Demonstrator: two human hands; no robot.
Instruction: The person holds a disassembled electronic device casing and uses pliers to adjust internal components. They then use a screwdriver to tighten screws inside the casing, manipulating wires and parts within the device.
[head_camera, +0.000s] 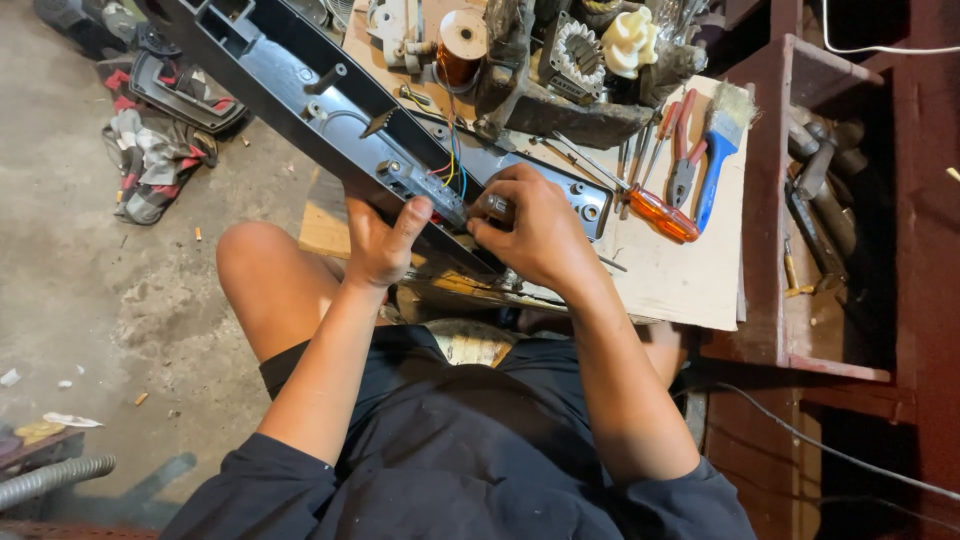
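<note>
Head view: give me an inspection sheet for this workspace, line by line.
Surface: low wooden board, pale and stained, crowded at its far edge.
Job's things: long black plastic housing lying tilted across the board; a small switch part with coloured wires sits inside it.
Clutter: copper wire coil, blue-handled brush, red pliers, orange-handled screwdriver, motor parts.
Grippers: left hand grips the housing edge, thumb on the switch part; right hand pinches the same part.
Cables: dark cable running past the red cabinet.
Surroundings: concrete floor, red wooden cabinet holding tools, rags and black parts on the floor.
</note>
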